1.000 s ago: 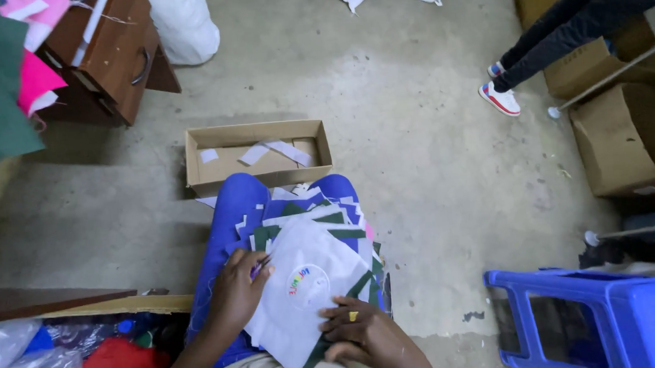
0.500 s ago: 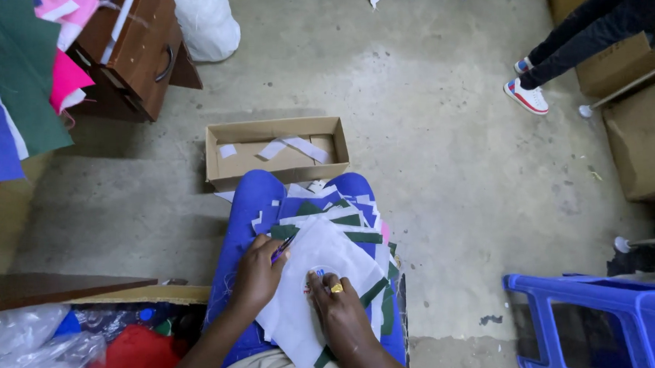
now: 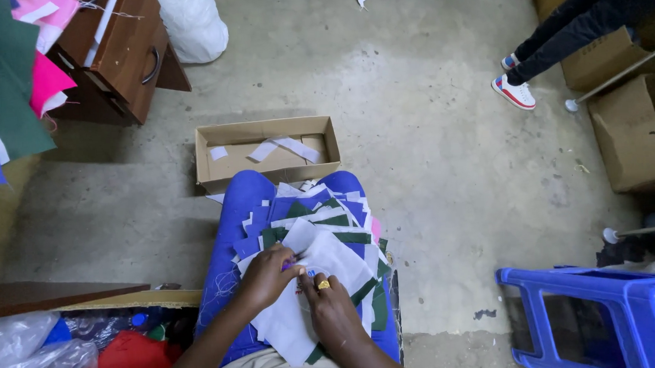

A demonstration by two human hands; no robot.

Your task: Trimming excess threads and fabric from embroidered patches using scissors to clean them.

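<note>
A stack of cut cloth pieces [image 3: 322,229], white, green and blue, lies on my lap over blue trousers [image 3: 242,203]. The top piece is white cloth [image 3: 331,255] with a small coloured patch. My left hand [image 3: 267,277] pinches this white piece near its middle, with something small and purple at the fingertips. My right hand [image 3: 328,305], wearing a gold ring, rests on the same white piece just beside the left, fingers pressing down on it.
An open cardboard box [image 3: 266,146] with white strips sits on the concrete floor ahead. A brown wooden cabinet [image 3: 119,53] stands far left, a blue plastic stool [image 3: 603,315] at right. Another person's leg and shoe [image 3: 513,92] are at the upper right. Plastic bags [image 3: 30,356] lie lower left.
My right hand has slid up the white piece toward the left hand, and both now meet at the coloured patch. The camera has shifted a little.
</note>
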